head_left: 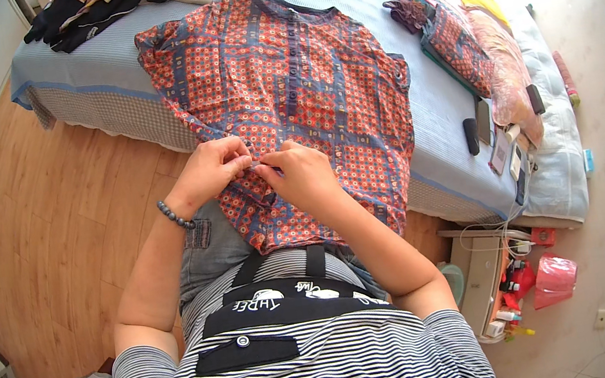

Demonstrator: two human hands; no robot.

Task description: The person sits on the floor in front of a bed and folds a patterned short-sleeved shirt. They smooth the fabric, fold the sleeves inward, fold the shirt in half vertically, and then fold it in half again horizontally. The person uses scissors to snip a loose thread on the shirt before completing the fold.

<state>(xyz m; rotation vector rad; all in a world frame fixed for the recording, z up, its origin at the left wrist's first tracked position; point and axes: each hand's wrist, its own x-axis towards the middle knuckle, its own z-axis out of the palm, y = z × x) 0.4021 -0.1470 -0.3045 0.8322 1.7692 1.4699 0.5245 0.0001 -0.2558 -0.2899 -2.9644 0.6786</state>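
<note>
On the bed (109,65), a red-and-blue patterned shirt (348,79) lies spread, its lower part hanging over the near side. There the left hand (212,168) and right hand (302,173) meet, fingertips of each pinched together on the shirt's cloth. I see dark clothes (101,15) at the bed's far left, folded clothes (458,45) toward its right, wooden floor (66,195) to its left.

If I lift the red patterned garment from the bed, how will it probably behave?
The patterned garment is likely floppy, since its lower part droops off the bed. It is probably light, as its cloth looks thin and creased.
</note>
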